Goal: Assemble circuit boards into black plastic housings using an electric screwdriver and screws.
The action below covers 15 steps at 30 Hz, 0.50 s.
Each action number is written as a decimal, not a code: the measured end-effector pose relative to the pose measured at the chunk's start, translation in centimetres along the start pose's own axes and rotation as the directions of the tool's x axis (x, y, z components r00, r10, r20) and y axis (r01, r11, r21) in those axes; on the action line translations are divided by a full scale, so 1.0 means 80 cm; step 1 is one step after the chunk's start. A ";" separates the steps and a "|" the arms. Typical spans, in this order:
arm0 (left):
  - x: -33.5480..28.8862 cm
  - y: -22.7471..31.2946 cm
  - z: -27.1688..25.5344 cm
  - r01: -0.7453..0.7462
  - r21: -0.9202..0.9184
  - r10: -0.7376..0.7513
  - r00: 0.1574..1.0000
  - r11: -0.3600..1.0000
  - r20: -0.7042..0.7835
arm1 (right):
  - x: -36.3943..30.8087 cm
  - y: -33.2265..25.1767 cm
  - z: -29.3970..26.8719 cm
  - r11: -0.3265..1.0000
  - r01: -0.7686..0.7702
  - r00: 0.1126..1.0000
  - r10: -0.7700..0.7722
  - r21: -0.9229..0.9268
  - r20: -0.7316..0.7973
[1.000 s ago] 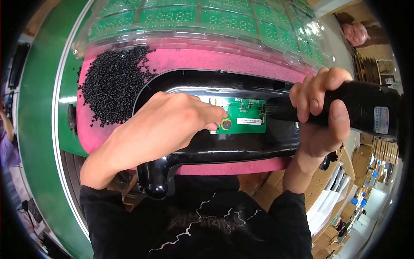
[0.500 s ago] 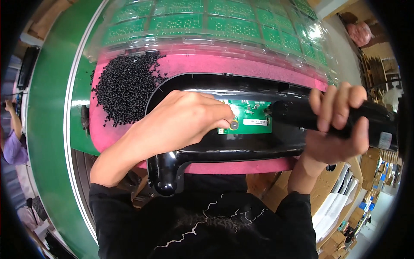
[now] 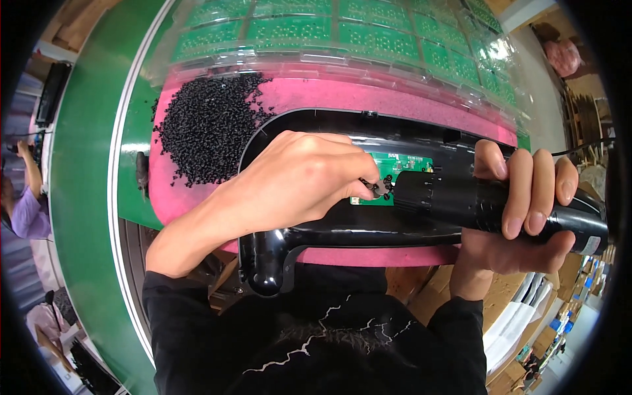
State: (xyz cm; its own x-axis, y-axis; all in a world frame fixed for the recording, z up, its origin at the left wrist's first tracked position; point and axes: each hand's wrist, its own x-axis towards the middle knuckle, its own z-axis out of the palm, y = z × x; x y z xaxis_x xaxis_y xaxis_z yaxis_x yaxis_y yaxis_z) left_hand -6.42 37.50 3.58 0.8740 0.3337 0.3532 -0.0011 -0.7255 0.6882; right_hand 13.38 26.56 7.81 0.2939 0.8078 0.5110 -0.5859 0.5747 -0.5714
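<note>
A glossy black plastic housing point(image 3: 316, 118) lies hollow side up, with a green circuit board point(image 3: 403, 162) inside it. My right hand point(image 3: 526, 204) is closed around a black electric screwdriver point(image 3: 454, 197) held nearly level over the housing. Its nose points left and covers part of the board. Over the board, the thumb and forefinger of my left hand point(image 3: 309, 174) pinch small black screws point(image 3: 367, 185). Beside these fingertips sits a small round grey piece point(image 3: 378, 189); more black screws point(image 3: 388, 185) show between it and the screwdriver's nose. The driver's tip is hard to make out.
Loose black screws point(image 3: 210, 131) form a big pile on the pink mat point(image 3: 316, 92), left of the housing. Clear plastic trays of green circuit boards point(image 3: 289, 29) stand behind. The green table point(image 3: 85, 145) extends left, where another person's arm point(image 3: 31, 168) shows. Cardboard boxes point(image 3: 461, 286) are at lower right.
The screwdriver's nose has come left and nearer me, close to my left fingertips. Black screws now show there, where a round piece with a yellowish rim was seen. The whole view has shifted slightly.
</note>
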 end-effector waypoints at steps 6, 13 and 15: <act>-0.002 0.003 -0.004 0.041 -0.078 -0.047 0.996 0.996 -0.081 | -0.005 0.007 0.002 0.999 0.043 0.999 -0.043 0.008 -0.006; -0.003 0.004 -0.003 0.073 -0.025 -0.075 0.993 0.997 -0.087 | -0.005 0.006 -0.001 0.998 0.052 0.998 -0.051 -0.028 0.021; -0.003 0.003 -0.001 0.053 -0.037 -0.057 0.992 0.998 -0.110 | -0.006 0.009 -0.001 0.997 0.064 0.998 -0.063 -0.037 0.022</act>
State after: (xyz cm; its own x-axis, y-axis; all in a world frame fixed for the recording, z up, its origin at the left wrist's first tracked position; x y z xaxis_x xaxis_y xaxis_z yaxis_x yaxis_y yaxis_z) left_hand -6.64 37.32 3.73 0.8138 0.4386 0.3812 0.0272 -0.6840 0.7290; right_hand 12.91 26.59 7.11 0.3133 0.7669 0.5601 -0.5379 0.6293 -0.5609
